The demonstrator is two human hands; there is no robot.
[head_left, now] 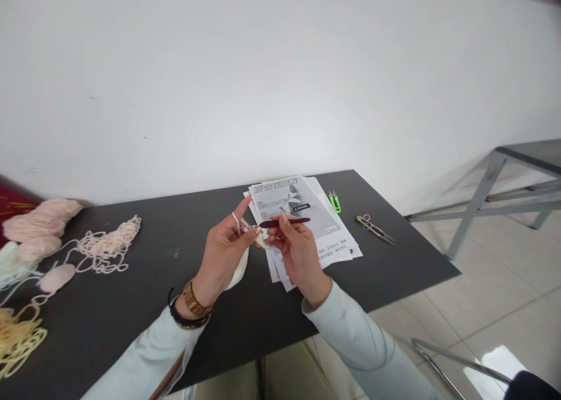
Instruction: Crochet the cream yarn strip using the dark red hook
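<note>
My left hand (pixel 225 249) is raised above the black table (pixel 184 306), fingers pinched on a small white crocheted piece (pixel 240 266) with a strand of yarn looped over the forefinger. My right hand (pixel 294 247) is closed on a dark red crochet hook (pixel 284 221), held level with its tip pointing left at the piece. Both hands meet just in front of a stack of printed sheets (pixel 302 213).
Pink yarn balls (pixel 39 219) and a loose pink tangle (pixel 111 245) lie at the left, yellow yarn (pixel 17 338) at the near left. Green thread snips (pixel 335 202) and a second pair of snips (pixel 374 229) lie right of the sheets. A grey table frame (pixel 491 183) stands at the right.
</note>
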